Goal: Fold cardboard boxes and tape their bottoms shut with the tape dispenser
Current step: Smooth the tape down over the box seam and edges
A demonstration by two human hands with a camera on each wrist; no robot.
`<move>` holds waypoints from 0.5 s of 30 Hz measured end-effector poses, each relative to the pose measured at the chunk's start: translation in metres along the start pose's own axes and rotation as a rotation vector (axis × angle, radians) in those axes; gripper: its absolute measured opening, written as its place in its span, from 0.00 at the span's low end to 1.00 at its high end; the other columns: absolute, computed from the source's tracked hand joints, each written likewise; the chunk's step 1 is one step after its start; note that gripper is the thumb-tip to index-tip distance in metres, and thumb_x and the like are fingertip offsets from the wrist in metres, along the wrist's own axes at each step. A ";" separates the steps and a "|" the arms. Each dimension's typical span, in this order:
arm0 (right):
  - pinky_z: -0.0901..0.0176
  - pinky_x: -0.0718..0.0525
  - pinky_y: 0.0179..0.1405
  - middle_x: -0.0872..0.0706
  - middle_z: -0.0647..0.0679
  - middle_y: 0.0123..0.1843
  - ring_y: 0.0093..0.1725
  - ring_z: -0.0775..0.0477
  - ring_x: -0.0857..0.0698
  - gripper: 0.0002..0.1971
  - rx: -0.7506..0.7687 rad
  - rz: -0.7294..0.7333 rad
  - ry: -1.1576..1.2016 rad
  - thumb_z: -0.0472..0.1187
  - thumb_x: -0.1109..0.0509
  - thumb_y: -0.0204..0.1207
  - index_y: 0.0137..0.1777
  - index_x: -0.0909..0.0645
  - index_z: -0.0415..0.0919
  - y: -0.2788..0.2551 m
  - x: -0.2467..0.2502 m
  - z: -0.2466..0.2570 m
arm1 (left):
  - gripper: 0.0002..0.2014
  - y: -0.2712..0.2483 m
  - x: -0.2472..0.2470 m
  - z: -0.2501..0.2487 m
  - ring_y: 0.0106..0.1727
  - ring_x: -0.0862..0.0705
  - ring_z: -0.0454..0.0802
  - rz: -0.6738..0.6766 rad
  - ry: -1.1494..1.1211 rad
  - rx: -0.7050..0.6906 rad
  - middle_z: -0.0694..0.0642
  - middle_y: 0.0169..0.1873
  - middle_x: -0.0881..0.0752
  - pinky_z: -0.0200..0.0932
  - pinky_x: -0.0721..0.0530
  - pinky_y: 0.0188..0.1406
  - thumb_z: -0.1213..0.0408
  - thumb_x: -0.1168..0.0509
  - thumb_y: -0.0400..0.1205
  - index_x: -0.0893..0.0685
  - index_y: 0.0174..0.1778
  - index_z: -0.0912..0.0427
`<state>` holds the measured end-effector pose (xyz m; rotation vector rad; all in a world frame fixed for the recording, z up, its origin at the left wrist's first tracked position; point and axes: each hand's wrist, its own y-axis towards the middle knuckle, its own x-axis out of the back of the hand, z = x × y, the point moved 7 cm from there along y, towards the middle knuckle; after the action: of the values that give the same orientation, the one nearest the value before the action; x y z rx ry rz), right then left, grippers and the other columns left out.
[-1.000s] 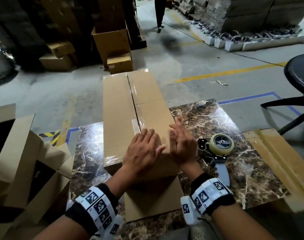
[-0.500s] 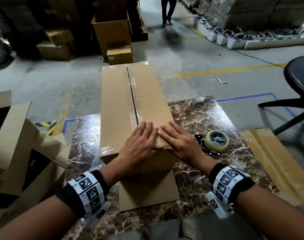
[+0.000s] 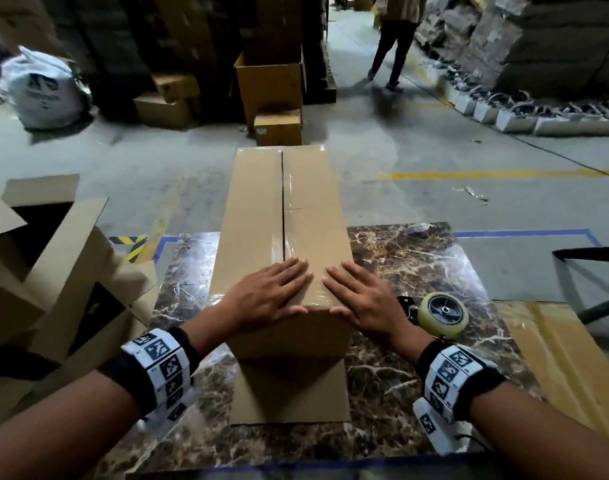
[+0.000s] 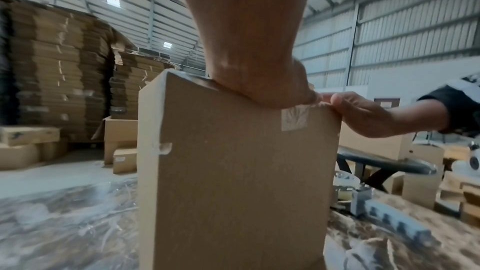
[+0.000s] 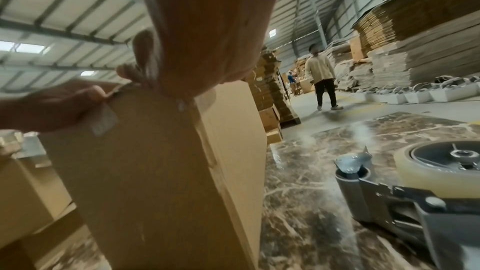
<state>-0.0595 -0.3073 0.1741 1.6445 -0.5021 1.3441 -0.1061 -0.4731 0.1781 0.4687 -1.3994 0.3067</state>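
A long brown cardboard box (image 3: 258, 216) lies on the marble table (image 3: 417, 265), its closed flaps up with clear tape along the centre seam. My left hand (image 3: 272, 292) lies flat on the near end of the top, fingers straight, thumb at the front edge. My right hand (image 3: 358, 292) lies flat beside it on the near right corner, thumb over the edge. In the left wrist view the tape end (image 4: 294, 119) hangs down the box's front face (image 4: 233, 182). The tape dispenser (image 3: 441, 311) lies on the table just right of my right hand; the right wrist view shows it (image 5: 426, 174) close by.
Folded open boxes (image 3: 53, 271) crowd the left of the table. Flat cardboard (image 3: 556, 358) lies at the right edge, with a black stool (image 3: 601, 258) beyond. A person (image 3: 393, 39) walks in the aisle ahead. More boxes (image 3: 272, 95) stand on the floor past the table.
My right hand turned from edge-on at the box's side to flat on its top. Both hands slid toward the near end of the taped seam. The person ahead came closer.
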 end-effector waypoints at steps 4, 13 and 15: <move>0.39 0.17 0.63 0.21 0.43 0.76 0.75 0.36 0.23 0.29 0.012 -0.010 0.013 0.61 0.47 0.87 0.75 0.21 0.43 -0.003 -0.006 -0.003 | 0.36 -0.004 0.000 -0.003 0.77 0.26 0.61 -0.091 0.033 0.011 0.66 0.74 0.22 0.55 0.23 0.74 0.38 0.50 0.87 0.23 0.75 0.66; 0.29 0.23 0.67 0.22 0.46 0.76 0.75 0.39 0.25 0.36 -0.079 0.140 -0.012 0.70 0.44 0.77 0.75 0.24 0.46 0.002 0.007 0.007 | 0.41 -0.031 0.004 -0.012 0.72 0.20 0.56 -0.271 0.064 0.466 0.59 0.71 0.18 0.52 0.20 0.67 0.30 0.50 0.80 0.15 0.69 0.62; 0.31 0.23 0.65 0.19 0.46 0.71 0.70 0.41 0.21 0.36 -0.093 0.173 -0.013 0.71 0.51 0.78 0.69 0.20 0.46 0.017 0.018 0.013 | 0.40 -0.041 -0.002 -0.021 0.72 0.20 0.57 -0.329 0.058 0.636 0.57 0.71 0.18 0.54 0.26 0.68 0.29 0.50 0.80 0.15 0.69 0.59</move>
<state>-0.0602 -0.3221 0.1981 1.5634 -0.7177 1.4137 -0.0686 -0.4987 0.1682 1.1882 -1.1245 0.4915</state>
